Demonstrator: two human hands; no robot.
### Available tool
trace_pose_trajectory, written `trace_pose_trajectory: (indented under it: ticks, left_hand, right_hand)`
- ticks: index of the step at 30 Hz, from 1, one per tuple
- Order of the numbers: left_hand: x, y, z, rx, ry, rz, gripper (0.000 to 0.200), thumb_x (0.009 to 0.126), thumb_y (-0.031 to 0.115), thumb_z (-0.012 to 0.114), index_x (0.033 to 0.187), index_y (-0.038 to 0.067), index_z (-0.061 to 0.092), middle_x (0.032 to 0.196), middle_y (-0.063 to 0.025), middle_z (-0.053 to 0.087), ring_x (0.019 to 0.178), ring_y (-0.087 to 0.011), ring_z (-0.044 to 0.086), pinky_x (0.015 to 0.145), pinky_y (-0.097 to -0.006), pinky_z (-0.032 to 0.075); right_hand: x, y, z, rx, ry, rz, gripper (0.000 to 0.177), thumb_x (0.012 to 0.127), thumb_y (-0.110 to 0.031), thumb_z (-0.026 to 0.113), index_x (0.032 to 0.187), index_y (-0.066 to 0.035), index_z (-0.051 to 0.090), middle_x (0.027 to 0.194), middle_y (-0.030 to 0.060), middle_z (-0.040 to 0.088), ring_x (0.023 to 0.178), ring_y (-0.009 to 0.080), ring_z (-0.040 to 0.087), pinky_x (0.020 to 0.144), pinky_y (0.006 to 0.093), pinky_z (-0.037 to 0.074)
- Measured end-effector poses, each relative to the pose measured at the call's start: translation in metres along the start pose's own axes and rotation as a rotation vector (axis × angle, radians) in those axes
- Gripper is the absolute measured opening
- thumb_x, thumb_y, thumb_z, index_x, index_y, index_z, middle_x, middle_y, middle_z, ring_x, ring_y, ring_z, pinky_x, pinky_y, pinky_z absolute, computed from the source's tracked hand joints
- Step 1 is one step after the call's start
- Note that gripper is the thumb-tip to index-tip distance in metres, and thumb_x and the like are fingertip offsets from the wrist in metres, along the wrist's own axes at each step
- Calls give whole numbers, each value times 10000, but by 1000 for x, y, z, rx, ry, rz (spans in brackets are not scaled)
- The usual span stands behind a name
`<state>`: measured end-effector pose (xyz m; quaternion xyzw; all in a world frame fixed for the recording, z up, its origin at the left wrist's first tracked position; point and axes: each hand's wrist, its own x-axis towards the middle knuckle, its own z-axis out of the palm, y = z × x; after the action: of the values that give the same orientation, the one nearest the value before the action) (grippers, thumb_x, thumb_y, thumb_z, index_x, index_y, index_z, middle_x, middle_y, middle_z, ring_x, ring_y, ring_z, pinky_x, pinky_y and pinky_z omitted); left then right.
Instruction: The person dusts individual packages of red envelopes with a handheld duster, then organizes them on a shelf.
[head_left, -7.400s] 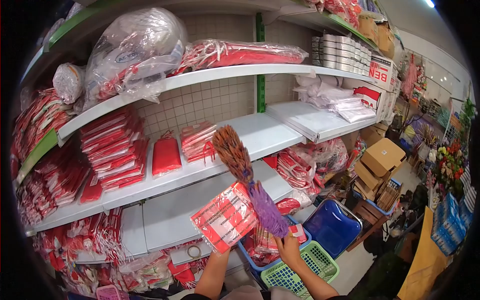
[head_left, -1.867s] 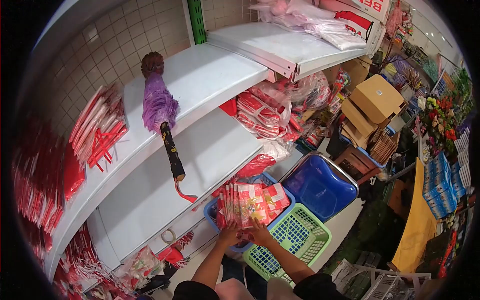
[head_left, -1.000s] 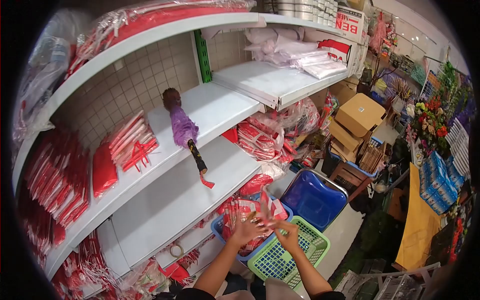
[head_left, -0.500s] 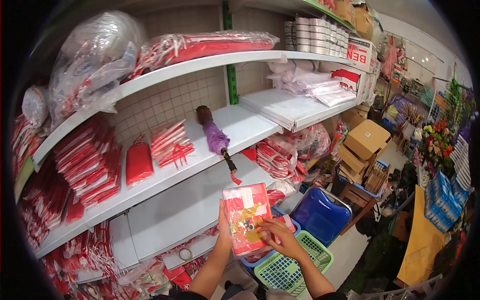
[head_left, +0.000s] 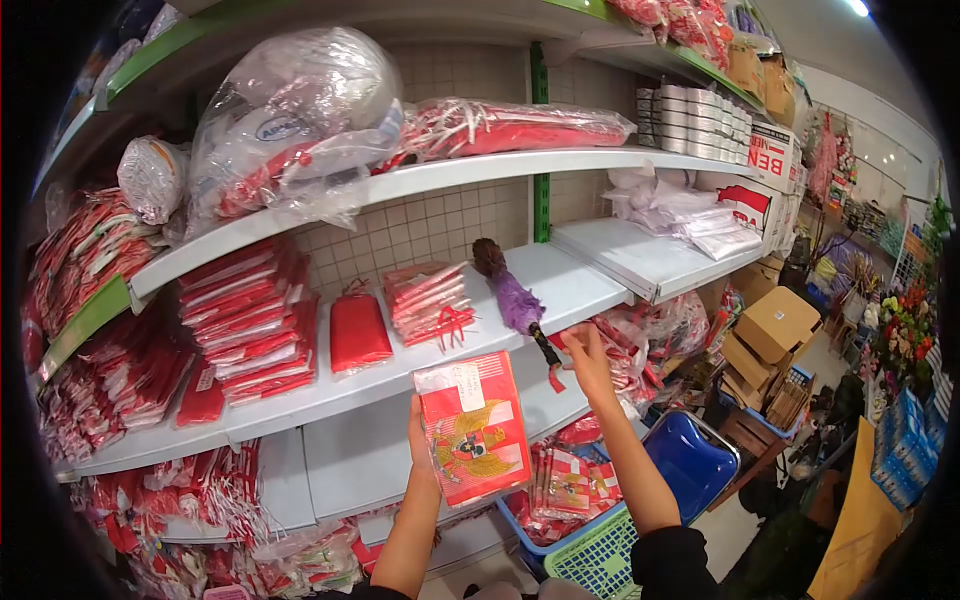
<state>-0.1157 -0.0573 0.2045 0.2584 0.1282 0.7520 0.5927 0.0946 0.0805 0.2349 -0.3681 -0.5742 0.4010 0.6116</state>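
Observation:
My left hand (head_left: 418,440) holds up a flat red packet (head_left: 474,428) in clear wrap, printed with a gold eagle emblem and a white label at its top. My right hand (head_left: 588,362) is raised with fingers apart at the edge of the white middle shelf (head_left: 590,290), just beside the dark handle of a purple feather duster (head_left: 516,300) that lies on that shelf. Left of the duster sit a small stack of red-and-white packets (head_left: 430,300) and a red pouch (head_left: 358,335). Below, a blue basket (head_left: 560,510) holds more red packets.
Stacks of red-and-white wrapped goods (head_left: 250,320) fill the shelves at left. Plastic-wrapped bundles (head_left: 300,110) sit on the top shelf. A green basket (head_left: 595,560), a blue plastic chair (head_left: 690,465), cardboard boxes (head_left: 775,325) and flowers (head_left: 900,335) stand in the aisle at right.
My right hand has left the red packet and risen to the shelf edge by the duster's handle. My left hand has lifted the packet higher. The view has tilted upward.

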Motion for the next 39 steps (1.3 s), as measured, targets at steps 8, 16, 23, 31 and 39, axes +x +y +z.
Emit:
trace_pose_trajectory:
  ticks: [8,16,23,31,39]
  left_hand:
    - [28,50,-35,88,-58,43,509,917,445,407,1214,39,485,1199,-122,549,1049,-248,553,909,-372,439]
    - [41,73,-39,-22,-48,74,511,915,453,405,1207,42,487,1178,-117,564,1045,-245,556,911,-370,436]
    - [50,75,-30,-131,-462,-46,433,924,453,392,1093,78,528,991,-47,592,840,-153,585,707,-266,499]
    - [41,51,-17,-49,74,-43,481,914,496,379,1104,79,526,1010,-71,596,877,-201,587,769,-338,490]
    - [30,23,13,-145,-8,-125,521,907,542,347,1085,88,531,942,-61,602,824,-205,584,748,-347,491]
  right_hand:
    - [52,44,40,-213,-257,154,302,848,-268,592,726,0,528,524,47,514,380,110,472,350,255,366]
    - [-97,61,61,456,-300,220,121,903,-150,520,930,-40,478,695,35,525,516,111,479,486,261,424]
    - [-206,65,70,-259,-334,-72,268,864,-214,521,986,22,553,635,94,525,530,171,458,537,345,413]
    - [-230,73,62,-313,-219,164,228,831,-181,528,897,36,554,613,180,510,531,213,458,531,367,392]
    - [-221,33,30,-242,-120,218,172,820,-138,507,753,16,544,511,83,480,476,134,472,446,310,351]
